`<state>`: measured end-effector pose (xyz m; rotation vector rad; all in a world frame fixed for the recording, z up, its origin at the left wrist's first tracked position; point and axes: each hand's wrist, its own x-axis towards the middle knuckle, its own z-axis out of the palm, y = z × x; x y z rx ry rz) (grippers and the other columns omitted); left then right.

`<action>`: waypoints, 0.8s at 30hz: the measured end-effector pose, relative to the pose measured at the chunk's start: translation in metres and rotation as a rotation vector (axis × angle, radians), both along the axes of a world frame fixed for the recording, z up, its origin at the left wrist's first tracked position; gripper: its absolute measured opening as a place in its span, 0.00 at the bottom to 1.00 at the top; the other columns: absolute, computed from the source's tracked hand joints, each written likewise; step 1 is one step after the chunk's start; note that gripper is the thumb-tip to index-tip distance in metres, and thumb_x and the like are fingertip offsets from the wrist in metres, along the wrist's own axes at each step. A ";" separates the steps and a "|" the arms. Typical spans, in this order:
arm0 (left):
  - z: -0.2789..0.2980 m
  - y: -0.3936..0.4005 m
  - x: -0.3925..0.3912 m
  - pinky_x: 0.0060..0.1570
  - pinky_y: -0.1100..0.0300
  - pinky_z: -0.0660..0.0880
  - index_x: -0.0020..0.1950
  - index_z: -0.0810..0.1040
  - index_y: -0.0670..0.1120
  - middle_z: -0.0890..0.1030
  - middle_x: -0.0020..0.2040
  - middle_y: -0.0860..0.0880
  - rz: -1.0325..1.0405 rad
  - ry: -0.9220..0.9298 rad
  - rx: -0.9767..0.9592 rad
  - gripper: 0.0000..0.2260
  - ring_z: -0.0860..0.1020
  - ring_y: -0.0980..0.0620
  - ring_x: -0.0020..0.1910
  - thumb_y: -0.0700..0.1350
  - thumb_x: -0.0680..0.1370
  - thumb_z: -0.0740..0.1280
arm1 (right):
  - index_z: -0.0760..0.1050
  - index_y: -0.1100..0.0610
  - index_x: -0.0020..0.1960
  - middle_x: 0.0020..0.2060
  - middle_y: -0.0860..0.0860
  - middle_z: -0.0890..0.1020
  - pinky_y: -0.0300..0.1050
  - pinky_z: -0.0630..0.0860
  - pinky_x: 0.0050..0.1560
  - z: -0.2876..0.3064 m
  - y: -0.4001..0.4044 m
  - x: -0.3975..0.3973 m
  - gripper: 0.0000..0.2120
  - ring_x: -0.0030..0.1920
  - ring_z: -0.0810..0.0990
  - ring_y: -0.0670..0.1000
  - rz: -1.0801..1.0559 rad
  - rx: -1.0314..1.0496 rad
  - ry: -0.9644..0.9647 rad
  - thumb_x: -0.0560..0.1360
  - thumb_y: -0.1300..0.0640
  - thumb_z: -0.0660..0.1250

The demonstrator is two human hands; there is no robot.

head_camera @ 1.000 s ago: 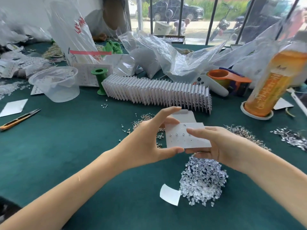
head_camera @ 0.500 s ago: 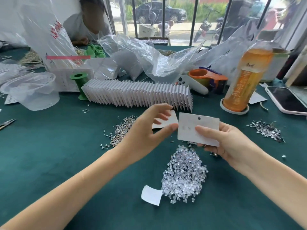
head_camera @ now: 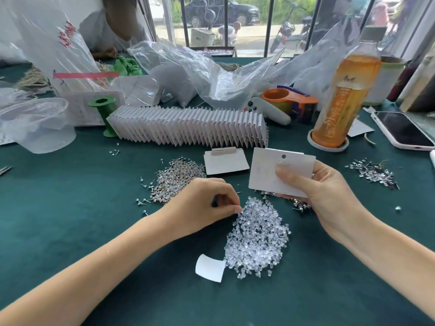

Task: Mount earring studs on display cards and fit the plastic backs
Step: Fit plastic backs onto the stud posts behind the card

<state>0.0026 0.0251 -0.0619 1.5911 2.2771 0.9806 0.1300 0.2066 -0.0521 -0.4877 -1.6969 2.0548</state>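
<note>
Fingers of the left hand are curled in, and their tips come together at the top edge of the pile of clear plastic backs. Whether they pinch a back is too small to tell. Over on the other side, the right hand holds a white display card up off the table. Its thumb lies flat on the front of the card and its fingers go behind it. This card has a small round hole near its top edge. Tiny studs on it are too faint to make out.

A heap of earring studs lies on the green table, just behind the left hand. Some more studs peek out under the right hand. One more little pile sits far to the right. Another card lies flat on the table between the stud heap and the held card. Behind it stands a long row of cards, all leaning on each other. A small curled bit of white paper touches the near end of the backs pile.

A bottle of orange drink stands at the right, and a phone lies beside it.
</note>
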 end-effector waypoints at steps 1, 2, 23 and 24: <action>0.001 0.000 0.000 0.39 0.69 0.71 0.42 0.82 0.50 0.80 0.38 0.55 -0.007 -0.011 -0.001 0.01 0.75 0.60 0.36 0.45 0.72 0.73 | 0.84 0.52 0.43 0.44 0.50 0.86 0.37 0.79 0.36 0.000 0.000 0.000 0.18 0.41 0.85 0.48 0.006 0.008 0.003 0.54 0.50 0.77; 0.002 -0.001 0.000 0.39 0.68 0.72 0.42 0.83 0.49 0.80 0.39 0.55 -0.015 -0.020 -0.006 0.01 0.75 0.59 0.36 0.44 0.72 0.73 | 0.85 0.50 0.43 0.45 0.50 0.86 0.37 0.79 0.36 -0.001 0.000 0.000 0.17 0.41 0.85 0.48 0.015 0.011 0.009 0.54 0.50 0.76; 0.004 -0.010 -0.002 0.48 0.59 0.76 0.48 0.83 0.49 0.79 0.46 0.55 -0.115 0.134 -0.030 0.05 0.79 0.57 0.43 0.41 0.75 0.70 | 0.82 0.55 0.46 0.43 0.50 0.86 0.35 0.79 0.36 -0.006 -0.004 0.003 0.15 0.40 0.85 0.48 -0.041 0.059 0.041 0.59 0.54 0.74; 0.004 -0.009 -0.002 0.48 0.60 0.76 0.48 0.83 0.49 0.79 0.46 0.55 -0.118 0.136 -0.023 0.05 0.79 0.57 0.43 0.41 0.75 0.70 | 0.82 0.55 0.46 0.43 0.50 0.86 0.34 0.79 0.36 -0.007 -0.003 0.003 0.15 0.40 0.85 0.48 -0.047 0.058 0.046 0.60 0.55 0.74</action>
